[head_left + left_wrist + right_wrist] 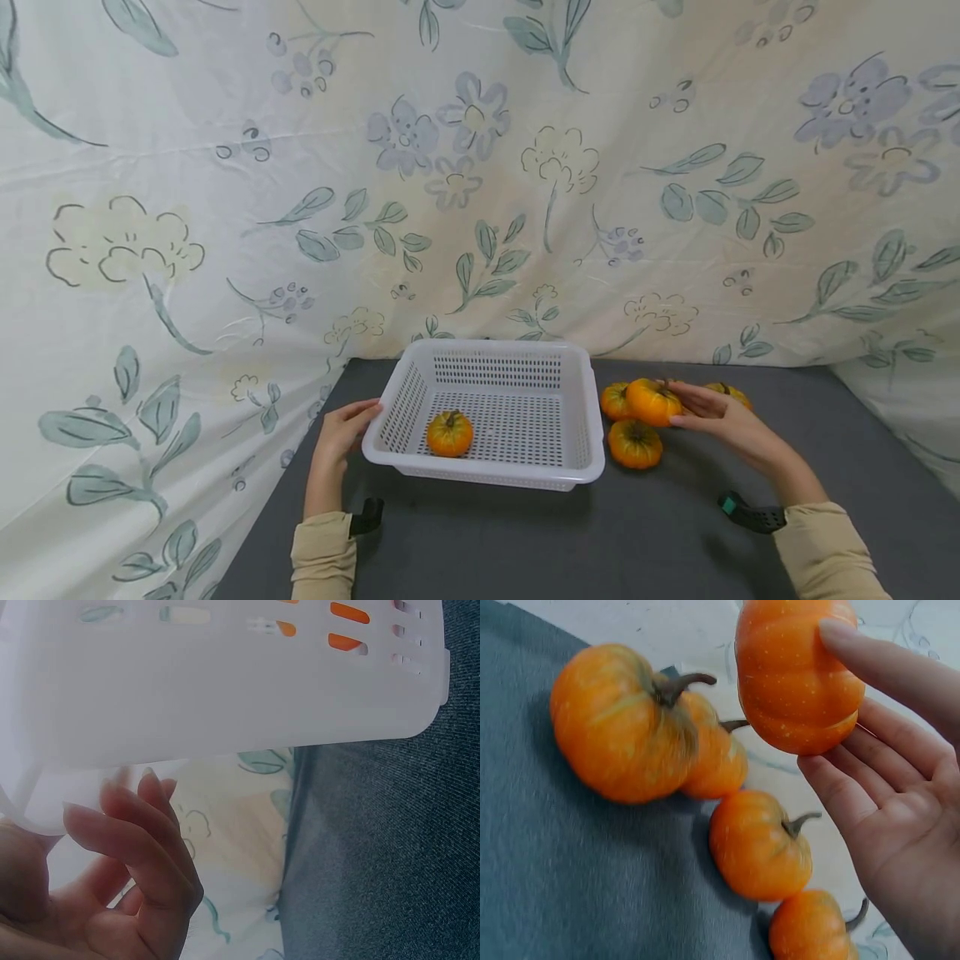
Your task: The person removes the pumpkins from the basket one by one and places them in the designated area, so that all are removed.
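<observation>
A white plastic basket [487,472] with slotted walls stands left of centre in the head view. One small orange pumpkin [450,434] with a dark stem sits inside, towards its front left. At the basket's left rim my left hand [341,432] holds on, thumb at the edge and fingers [139,832] curled beneath. To the right of the basket, my right hand [733,421] grips another pumpkin [799,679] between thumb and fingers, raised above those on the table.
Several more pumpkins lie on the dark grey table [480,550] right of the basket: one in front [635,444], one against the basket side [612,402], one behind my right hand [730,392]. A floral cloth [480,208] hangs behind the table and along its left.
</observation>
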A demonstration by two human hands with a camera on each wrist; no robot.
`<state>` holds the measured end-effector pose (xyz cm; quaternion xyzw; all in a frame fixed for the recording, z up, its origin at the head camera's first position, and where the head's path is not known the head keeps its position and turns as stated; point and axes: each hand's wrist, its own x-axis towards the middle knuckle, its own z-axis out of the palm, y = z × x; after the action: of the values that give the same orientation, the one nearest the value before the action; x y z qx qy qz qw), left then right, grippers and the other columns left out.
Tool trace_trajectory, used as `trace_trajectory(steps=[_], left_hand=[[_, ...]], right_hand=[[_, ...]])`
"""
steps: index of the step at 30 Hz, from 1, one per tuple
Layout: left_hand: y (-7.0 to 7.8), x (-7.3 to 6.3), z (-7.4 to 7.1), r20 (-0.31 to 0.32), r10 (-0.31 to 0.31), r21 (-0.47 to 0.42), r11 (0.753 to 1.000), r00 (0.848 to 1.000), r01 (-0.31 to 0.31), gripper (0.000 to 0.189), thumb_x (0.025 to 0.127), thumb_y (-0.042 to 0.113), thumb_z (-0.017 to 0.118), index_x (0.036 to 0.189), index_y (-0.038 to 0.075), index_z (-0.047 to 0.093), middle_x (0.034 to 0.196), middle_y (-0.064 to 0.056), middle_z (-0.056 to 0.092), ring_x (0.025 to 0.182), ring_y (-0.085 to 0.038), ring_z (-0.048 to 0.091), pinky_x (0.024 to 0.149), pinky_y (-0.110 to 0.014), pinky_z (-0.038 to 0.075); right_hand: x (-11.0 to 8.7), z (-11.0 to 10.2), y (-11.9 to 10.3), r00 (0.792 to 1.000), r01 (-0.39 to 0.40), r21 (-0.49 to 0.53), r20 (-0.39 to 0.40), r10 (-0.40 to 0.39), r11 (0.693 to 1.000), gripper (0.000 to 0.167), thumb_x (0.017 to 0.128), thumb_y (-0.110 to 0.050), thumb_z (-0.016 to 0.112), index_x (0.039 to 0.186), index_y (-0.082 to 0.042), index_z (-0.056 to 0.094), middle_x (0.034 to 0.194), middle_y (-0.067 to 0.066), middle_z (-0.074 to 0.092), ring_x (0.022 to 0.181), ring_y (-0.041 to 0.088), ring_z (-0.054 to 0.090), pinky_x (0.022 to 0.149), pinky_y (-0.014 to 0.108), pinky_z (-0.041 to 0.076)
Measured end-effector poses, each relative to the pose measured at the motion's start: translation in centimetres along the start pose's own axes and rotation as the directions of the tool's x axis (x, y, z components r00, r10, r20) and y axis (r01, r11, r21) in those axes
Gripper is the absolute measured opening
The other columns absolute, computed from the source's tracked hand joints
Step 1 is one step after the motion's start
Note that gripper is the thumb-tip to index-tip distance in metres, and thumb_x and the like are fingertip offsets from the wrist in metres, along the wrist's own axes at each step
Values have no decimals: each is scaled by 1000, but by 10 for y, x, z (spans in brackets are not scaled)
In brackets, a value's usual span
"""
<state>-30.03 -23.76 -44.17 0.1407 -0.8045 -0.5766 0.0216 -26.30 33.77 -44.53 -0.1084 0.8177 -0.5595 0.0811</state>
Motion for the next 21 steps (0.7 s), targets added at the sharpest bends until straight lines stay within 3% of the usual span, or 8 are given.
trace_trajectory(steps=[13,21], left_hand=[[0,0,-1,-4,-7,-2,1000,1000,7,47,93,34,65,130,5,61,129,-20,62,87,-14,65,71,-26,50],[-1,0,0,-4,-4,-7,1000,1000,4,47,93,34,65,129,5,62,128,-20,62,86,-13,65,71,-27,51]], right_hand=[[-20,-12,17,997,-66,-58,-32,64,996,78,94,-33,64,154,-2,24,159,26,21,108,-29,37,88,8,42],[-27,-14,31,992,-122,-64,-33,120,990,78,94,-36,63,154,-4,24,159,24,22,107,-29,38,93,19,49]])
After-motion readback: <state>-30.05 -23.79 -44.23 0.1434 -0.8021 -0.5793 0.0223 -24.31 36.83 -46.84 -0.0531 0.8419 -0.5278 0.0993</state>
